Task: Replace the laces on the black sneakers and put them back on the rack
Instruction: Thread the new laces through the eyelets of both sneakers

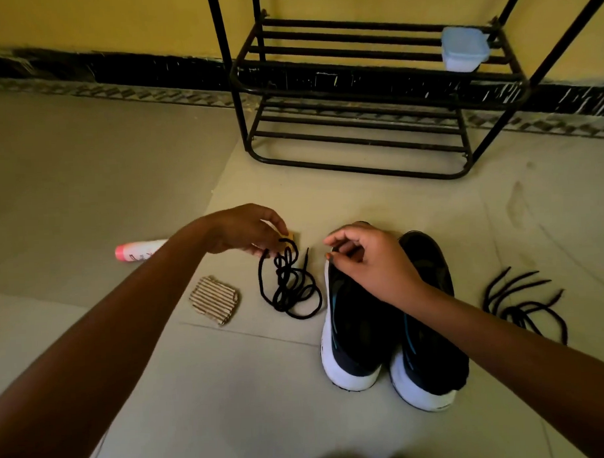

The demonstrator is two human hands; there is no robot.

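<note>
Two black sneakers with white soles stand side by side on the floor, heels toward me: the left sneaker [352, 333] and the right sneaker [431, 347]. Neither shows laces in it. My left hand [246, 232] pinches the top of a tangled black lace [289, 287], which hangs down to the floor left of the shoes. A small cardboard bit [290, 236] sits at those fingertips. My right hand [366, 257] hovers over the left sneaker's front, fingers loosely curled, nothing visible between them. A second bunch of black laces [526, 306] lies right of the shoes.
The black metal shoe rack [357, 90] stands against the yellow wall beyond the shoes, with a translucent plastic box [464, 52] on its upper shelf. A piece of corrugated cardboard [214, 298] and a pink-and-white bottle [140, 251] lie on the floor at the left.
</note>
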